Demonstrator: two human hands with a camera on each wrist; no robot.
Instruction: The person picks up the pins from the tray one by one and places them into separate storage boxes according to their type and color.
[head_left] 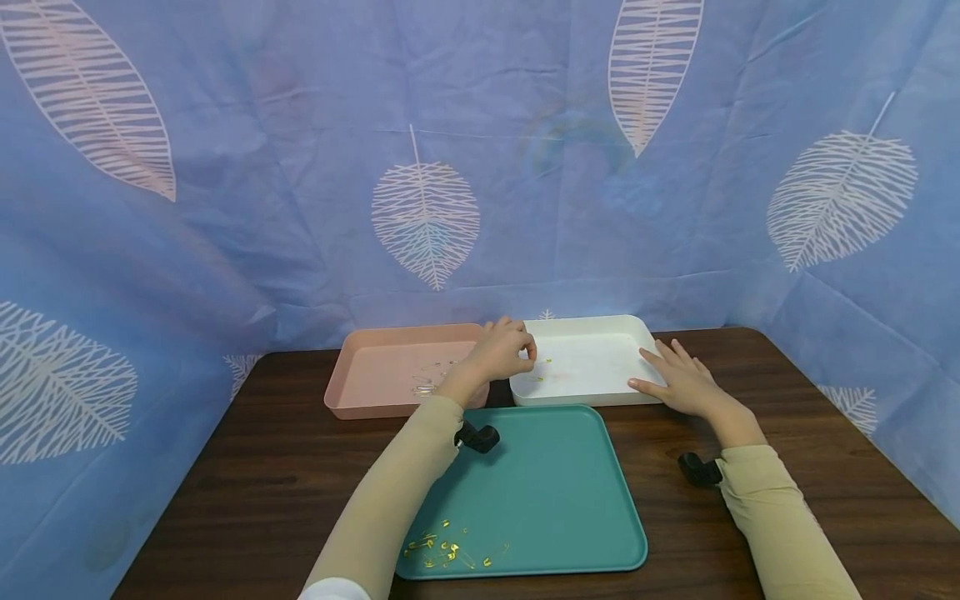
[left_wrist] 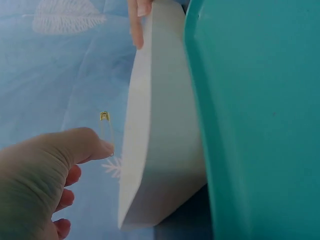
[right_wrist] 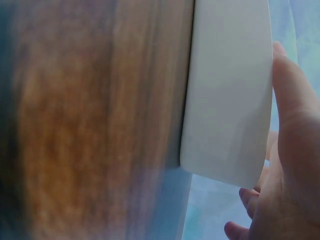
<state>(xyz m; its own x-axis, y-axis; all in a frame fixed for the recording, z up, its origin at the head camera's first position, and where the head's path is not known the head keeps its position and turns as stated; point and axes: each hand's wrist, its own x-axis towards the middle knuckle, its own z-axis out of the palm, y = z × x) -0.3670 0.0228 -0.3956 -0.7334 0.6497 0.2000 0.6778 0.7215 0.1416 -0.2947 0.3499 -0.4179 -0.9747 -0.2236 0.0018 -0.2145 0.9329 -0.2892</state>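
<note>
Between thumb and fingers my left hand (head_left: 498,353) pinches a gold safety pin (left_wrist: 105,118), its clasp end pointing up in the left wrist view. That hand hovers over the left end of the white tray (head_left: 600,398), where a few small gold pins (head_left: 546,361) lie. At the tray's right end my right hand (head_left: 686,382) rests with spread fingers on the rim. Several silver-looking pins (head_left: 424,388) lie in the pink tray (head_left: 375,410), partly hidden by the left wrist. Gold safety pins (head_left: 450,552) are scattered in the near left corner of the teal tray (head_left: 547,483).
The trays stand on a dark wooden table (head_left: 247,467), pink and white side by side at the back, teal in front. A blue leaf-patterned cloth (head_left: 525,208) hangs behind and on both sides. Each wrist wears a black camera (head_left: 699,471).
</note>
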